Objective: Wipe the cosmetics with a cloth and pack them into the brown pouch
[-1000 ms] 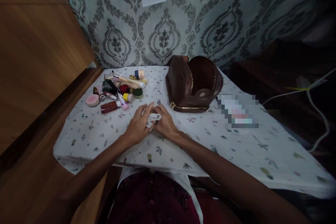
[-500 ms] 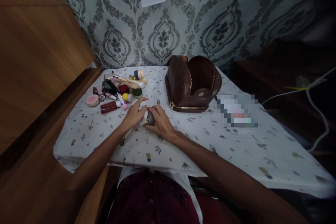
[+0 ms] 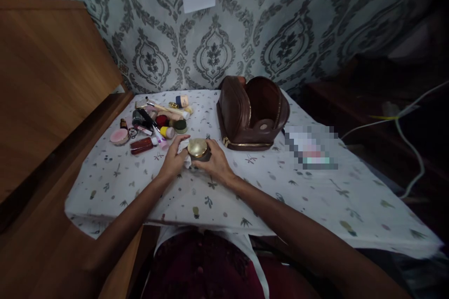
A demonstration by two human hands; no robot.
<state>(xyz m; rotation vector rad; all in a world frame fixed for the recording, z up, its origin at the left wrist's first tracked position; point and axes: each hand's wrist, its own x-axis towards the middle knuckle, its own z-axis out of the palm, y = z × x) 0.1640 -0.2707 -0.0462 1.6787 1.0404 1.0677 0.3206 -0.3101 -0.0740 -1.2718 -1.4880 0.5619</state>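
A small round jar with a shiny gold lid (image 3: 197, 147) is held between my two hands, just above the printed tablecloth. My right hand (image 3: 217, 162) closes around its right side, thumb in front and fingers behind. On the left, my left hand (image 3: 174, 160) grips a crumpled white tissue (image 3: 185, 158) against the jar. Left of the hands lies a pile of makeup, among it a dark red bottle (image 3: 141, 146), a pink round compact (image 3: 119, 137), a yellow-banded jar (image 3: 167, 132) and a dark green jar (image 3: 180, 126).
A brown cosmetic bag (image 3: 235, 114) stands unzipped behind and right of my hands. Further right is a blurred-out flat item (image 3: 310, 147). A wooden cabinet (image 3: 56, 51) borders the table's left side, and a white cable (image 3: 409, 145) hangs at the right.
The gold lid, covered by my left hand and the tissue before, now faces up in view. My left hand has drawn slightly left with the tissue, off the lid's top.
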